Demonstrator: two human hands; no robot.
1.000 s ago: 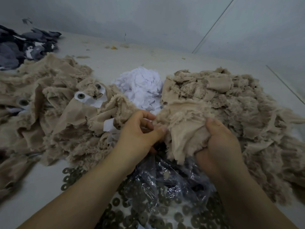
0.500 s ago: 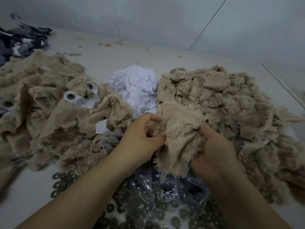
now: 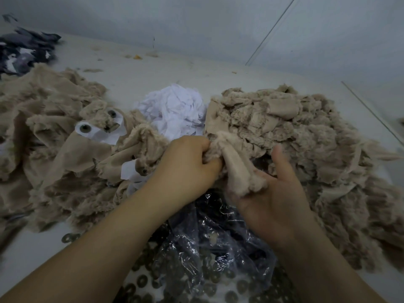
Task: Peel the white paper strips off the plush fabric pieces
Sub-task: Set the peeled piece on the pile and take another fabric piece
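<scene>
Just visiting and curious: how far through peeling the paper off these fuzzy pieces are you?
Done: a heap of white paper and a big pile of bare plush on the right. In hand: the left hand and right hand grip one plush piece. Left: the left pile still shows white strips.

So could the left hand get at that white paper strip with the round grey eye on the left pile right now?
Probably not at once: the left hand grips the beige plush fabric piece together with the right hand. The white paper strip with the round grey eye lies uncovered on top of the pile, so letting go should free the way.
</scene>
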